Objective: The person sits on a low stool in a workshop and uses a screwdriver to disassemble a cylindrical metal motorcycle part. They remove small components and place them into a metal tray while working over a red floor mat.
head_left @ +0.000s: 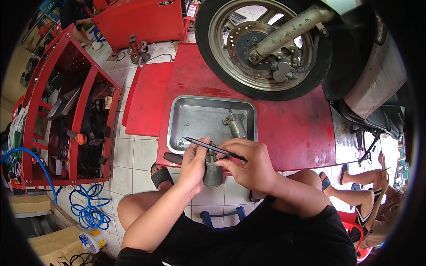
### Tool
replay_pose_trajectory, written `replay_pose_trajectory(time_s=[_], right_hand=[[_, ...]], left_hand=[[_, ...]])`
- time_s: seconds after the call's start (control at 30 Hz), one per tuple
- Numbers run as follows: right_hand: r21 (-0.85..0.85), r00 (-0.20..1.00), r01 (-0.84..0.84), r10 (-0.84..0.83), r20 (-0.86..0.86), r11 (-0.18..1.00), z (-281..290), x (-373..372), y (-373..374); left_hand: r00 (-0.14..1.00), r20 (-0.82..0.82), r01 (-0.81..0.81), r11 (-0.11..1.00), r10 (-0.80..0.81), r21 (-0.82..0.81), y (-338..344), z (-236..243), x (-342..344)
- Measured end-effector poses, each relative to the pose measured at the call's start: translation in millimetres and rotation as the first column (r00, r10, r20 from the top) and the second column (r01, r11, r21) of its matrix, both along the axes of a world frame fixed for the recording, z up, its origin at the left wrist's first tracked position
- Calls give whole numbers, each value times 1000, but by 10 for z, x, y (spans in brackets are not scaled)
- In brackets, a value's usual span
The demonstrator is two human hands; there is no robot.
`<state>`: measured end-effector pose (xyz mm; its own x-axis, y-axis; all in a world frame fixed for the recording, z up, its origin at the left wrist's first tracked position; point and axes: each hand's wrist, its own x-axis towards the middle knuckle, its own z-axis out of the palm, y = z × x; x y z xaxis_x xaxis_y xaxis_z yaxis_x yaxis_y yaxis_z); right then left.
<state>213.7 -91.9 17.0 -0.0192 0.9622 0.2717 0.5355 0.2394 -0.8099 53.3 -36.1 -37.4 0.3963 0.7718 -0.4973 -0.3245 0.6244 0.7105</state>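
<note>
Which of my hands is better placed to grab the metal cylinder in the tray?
Your right hand, probably: it's nearer that cylinder, just below it in view, though holding a dark tool. Your left hand is farther off, holding the other cylinder.

A black short-sleeved top (326, 225) is worn with dark shorts (262, 213) — and dark sandals (162, 178).

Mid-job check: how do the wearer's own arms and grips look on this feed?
Plain black short sleeves: the left sleeve and right sleeve show no markings. Left forearm and right forearm are bare. Left grip and right grip are ungloved; no watch or cable shows.
</note>
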Motion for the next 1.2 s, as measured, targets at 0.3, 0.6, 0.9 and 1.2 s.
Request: replay_pose_trajectory(time_s=[0.3, 0.6, 0.9, 1.2], right_hand=[[16, 1000, -14, 14, 26, 1000, 13, 14, -2], [12, 992, -79, 80, -98, 997, -45, 32, 35], [35, 990, -85, 89, -110, 996, -6, 2, 73], [118, 976, -158, 173, -130, 980, -16, 58, 91]], left_hand=[[1000, -4, 11, 999, -11, 32, -18, 27, 0], [998, 48, 32, 999, -30, -32, -18, 33, 4], [995, 69, 70, 996, -67, -51, -19, 12, -22], [993, 102, 70, 992, -59, -104, 9, 58, -29]])
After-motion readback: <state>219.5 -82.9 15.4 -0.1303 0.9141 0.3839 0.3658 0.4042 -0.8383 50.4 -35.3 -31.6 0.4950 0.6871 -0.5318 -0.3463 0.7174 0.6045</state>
